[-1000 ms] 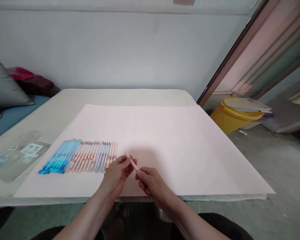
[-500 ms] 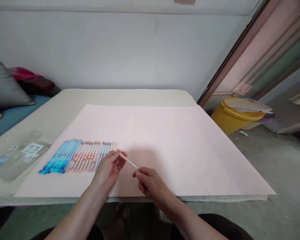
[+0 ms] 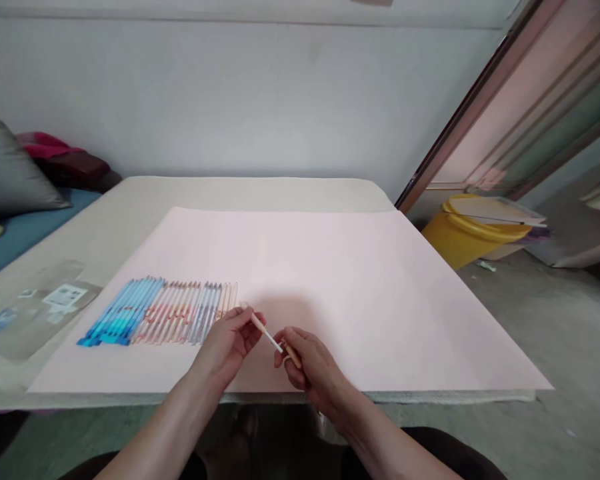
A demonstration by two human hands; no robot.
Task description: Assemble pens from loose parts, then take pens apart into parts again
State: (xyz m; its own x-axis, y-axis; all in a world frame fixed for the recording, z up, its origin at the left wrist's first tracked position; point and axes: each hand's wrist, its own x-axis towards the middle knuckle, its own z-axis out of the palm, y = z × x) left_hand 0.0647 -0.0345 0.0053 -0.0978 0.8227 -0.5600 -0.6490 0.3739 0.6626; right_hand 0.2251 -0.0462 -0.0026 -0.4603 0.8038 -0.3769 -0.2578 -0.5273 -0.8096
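Observation:
Between the thumb and fingers of my left hand (image 3: 233,340) is a slim pen part (image 3: 258,323), pale peach with a thin white shaft (image 3: 274,343) pointing down to the right. My right hand (image 3: 313,367) is closed around a short tan-orange pen piece (image 3: 293,356), partly covered by its fingers. The white shaft's lower end meets or nearly meets the right fingertips; I cannot tell if they touch. Left of my hands lies a row of slim pens: blue ones (image 3: 125,310), pink-red ones (image 3: 170,310), greyish ones (image 3: 209,307) and a few peach ones (image 3: 227,297).
A pale pink sheet (image 3: 360,293) covers much of the cream table (image 3: 260,190). Clear plastic packaging (image 3: 35,313) with a label lies at left. A yellow bin (image 3: 460,233) stands on the floor at right. A grey cushion (image 3: 15,173) rests at far left.
Both hands have shifted slightly right. The tan-orange piece now shows in my right hand, whose fingers have come up to the white shaft's end. More peach pens are uncovered.

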